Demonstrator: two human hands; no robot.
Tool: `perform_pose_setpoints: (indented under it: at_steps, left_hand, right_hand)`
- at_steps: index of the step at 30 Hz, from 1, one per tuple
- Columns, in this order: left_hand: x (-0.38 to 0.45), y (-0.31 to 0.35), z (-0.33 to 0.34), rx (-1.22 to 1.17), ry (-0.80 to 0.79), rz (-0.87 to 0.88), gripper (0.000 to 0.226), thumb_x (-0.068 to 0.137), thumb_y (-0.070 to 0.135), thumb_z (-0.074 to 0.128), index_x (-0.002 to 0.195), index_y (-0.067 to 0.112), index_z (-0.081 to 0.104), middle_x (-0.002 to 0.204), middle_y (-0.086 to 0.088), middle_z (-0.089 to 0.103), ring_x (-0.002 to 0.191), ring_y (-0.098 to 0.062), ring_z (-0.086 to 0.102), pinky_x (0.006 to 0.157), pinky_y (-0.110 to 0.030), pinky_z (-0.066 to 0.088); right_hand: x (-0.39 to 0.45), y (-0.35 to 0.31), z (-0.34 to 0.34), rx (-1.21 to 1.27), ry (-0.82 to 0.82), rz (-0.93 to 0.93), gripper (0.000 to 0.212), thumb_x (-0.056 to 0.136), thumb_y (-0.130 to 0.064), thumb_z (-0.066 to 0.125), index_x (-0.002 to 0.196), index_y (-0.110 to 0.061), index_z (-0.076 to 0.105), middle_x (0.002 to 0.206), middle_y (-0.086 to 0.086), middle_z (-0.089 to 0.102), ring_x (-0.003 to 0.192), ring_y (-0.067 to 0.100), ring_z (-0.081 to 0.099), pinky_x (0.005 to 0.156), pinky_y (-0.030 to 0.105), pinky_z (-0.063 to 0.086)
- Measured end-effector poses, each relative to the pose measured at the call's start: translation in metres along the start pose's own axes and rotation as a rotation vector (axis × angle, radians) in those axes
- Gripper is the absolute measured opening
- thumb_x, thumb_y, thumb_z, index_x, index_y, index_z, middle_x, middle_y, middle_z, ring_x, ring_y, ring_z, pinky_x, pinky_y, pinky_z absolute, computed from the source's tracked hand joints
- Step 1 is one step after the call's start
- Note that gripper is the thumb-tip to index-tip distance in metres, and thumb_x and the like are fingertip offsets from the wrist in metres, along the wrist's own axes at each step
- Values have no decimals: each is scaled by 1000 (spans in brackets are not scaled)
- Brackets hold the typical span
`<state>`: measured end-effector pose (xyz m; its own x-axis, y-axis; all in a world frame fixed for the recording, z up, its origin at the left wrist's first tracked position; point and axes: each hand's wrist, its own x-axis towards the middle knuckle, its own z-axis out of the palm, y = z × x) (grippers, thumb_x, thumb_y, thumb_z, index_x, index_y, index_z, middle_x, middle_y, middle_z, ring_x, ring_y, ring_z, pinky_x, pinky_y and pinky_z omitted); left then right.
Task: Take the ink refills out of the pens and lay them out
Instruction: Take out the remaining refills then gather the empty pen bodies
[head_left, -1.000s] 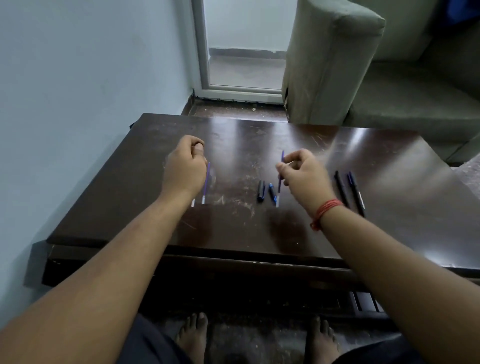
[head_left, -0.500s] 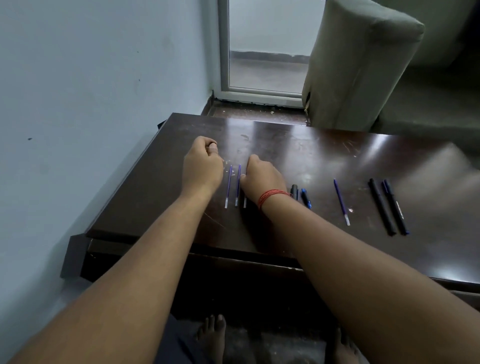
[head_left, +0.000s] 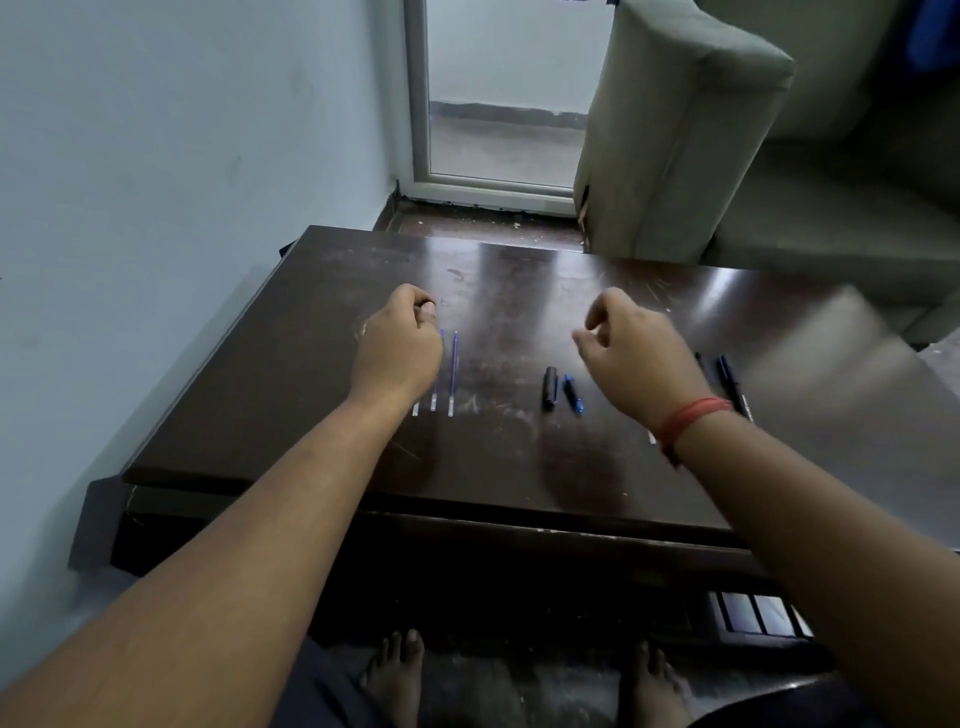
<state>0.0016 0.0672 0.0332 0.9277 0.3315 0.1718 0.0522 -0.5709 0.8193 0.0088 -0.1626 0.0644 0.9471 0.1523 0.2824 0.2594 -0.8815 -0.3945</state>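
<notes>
The right hand (head_left: 639, 358) has moved away from the row of thin blue ink refills (head_left: 451, 374) on the left of the dark wooden table (head_left: 291, 395). It now hovers half-curled and empty above the dark pens (head_left: 730, 384) on the right, likely reaching for the next one. The left hand (head_left: 397, 345) stays fisted beside the row; I cannot tell if it holds anything.

I'm seeing a dim, bluish room; daylight is coming in through the glass door (head_left: 498, 104) beyond my fingers and streaking pale glare down the dark table (head_left: 519, 291) between my fingers. Soft shadows are pooling on the wood below the left hand (head_left: 400, 348) and the right hand (head_left: 634, 358). The right hand is showing slight motion blur, and a smeared grey reflection is washing out the table top to the right of its fingers. The wide lens is bowing the wall and stretching my forearms at the bottom edge, where detail is sinking into dark
</notes>
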Motion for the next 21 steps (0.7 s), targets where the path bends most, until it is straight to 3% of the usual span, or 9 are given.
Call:
perform_pose_setpoints:
  at_steps: [4,9,14,17,19,21]
  left_hand:
    - [-14,10,12,37,-90,78,15,103,25,41,103,22,56,87,-2,67,86,-21,64,75,-39,51]
    - [-41,26,25,104,-193,180,10,103,24,46,100,23,56,79,6,68,76,-13,64,76,-40,53]
    - [-74,35,31,118,-216,193,9,101,28,51,93,27,56,74,14,71,74,0,62,71,-30,48]
    - [-91,37,30,67,-210,170,10,101,29,53,93,26,58,71,12,70,69,-1,61,64,-16,44]
    - [-101,37,29,67,-232,185,8,100,29,55,94,28,59,68,8,67,67,-5,61,64,-19,47]
    - [-103,37,30,79,-255,215,7,99,29,55,98,27,61,68,6,64,69,-12,62,69,-34,53]
  right_hand:
    - [-28,41,-27,-25,-68,66,12,92,-29,60,88,-18,55,78,-1,63,77,23,60,69,36,50]
    - [-22,55,-10,-139,-186,31,15,91,-31,59,91,-15,59,92,7,68,90,29,62,73,34,48]
    - [-11,49,14,-190,-249,-53,20,94,-34,56,97,-14,57,98,7,65,92,28,60,70,32,44]
    - [-12,47,27,-207,-264,-77,25,94,-39,55,100,-15,55,105,7,63,100,29,58,74,33,42]
    - [-14,47,32,-196,-258,-92,25,94,-41,54,98,-16,54,105,7,62,101,29,58,77,34,43]
    - [-15,46,33,-200,-255,-111,22,95,-38,53,96,-16,53,104,7,62,100,29,57,77,34,43]
